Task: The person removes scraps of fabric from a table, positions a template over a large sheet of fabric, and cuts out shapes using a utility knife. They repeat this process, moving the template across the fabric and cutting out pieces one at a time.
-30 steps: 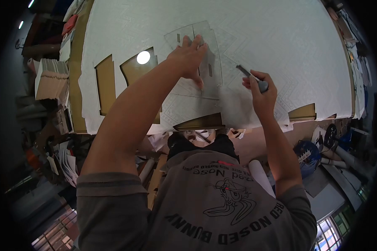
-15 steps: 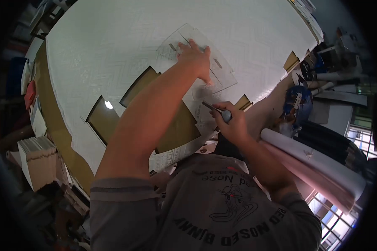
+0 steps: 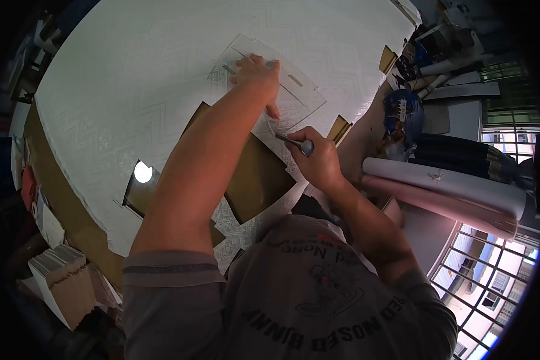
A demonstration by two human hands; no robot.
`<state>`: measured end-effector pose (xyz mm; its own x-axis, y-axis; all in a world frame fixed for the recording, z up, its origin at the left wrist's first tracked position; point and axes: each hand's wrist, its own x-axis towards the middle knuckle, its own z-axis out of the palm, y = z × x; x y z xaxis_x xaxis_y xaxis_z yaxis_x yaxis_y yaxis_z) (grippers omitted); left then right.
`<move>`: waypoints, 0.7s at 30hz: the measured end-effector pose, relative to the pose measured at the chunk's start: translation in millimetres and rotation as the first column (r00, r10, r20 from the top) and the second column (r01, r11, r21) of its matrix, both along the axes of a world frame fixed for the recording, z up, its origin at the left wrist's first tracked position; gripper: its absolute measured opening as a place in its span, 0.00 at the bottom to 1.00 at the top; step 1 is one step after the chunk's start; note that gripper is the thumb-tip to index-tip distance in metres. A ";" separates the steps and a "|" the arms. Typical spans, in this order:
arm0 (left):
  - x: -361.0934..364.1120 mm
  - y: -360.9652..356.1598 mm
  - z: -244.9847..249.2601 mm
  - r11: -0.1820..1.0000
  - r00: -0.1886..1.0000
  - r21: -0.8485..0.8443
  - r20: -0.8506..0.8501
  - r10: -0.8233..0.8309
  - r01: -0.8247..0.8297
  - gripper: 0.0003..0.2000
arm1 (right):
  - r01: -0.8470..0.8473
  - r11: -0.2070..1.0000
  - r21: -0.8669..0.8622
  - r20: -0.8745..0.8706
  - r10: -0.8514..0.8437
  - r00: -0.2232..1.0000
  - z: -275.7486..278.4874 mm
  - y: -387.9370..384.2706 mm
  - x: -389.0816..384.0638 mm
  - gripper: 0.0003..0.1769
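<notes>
A clear template (image 3: 303, 90) with slots lies on the white patterned sheet (image 3: 144, 66). My left hand (image 3: 257, 79) presses on it with the fingers spread. In my right hand (image 3: 319, 157) is a knife-like tool with a rounded grey handle (image 3: 306, 147); its blade end is beside the template's lower edge. Below my hands, a cut-out in the sheet shows an olive-brown surface (image 3: 255, 180). Part of that opening is hidden behind my left forearm.
Another cut-out (image 3: 139, 195) is left of my left forearm. Rolls of material (image 3: 444, 180) lie at the right, near a barred window (image 3: 492, 276). A stack of boards (image 3: 63, 267) stands at the lower left. Blue bundled material (image 3: 402, 114) is at the right.
The camera view has shifted, so the rolls and window sit differently. The tool's tip is now closer to the template's lower edge. My left hand is still on the template.
</notes>
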<state>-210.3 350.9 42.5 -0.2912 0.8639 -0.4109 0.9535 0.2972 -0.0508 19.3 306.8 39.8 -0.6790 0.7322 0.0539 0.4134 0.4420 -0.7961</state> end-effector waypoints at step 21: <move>5.6 7.2 7.5 0.989 0.997 -0.134 0.047 0.065 -0.058 0.78 | 0.083 0.974 0.213 0.024 -0.090 0.996 -19.3 -21.1 -21.2 0.09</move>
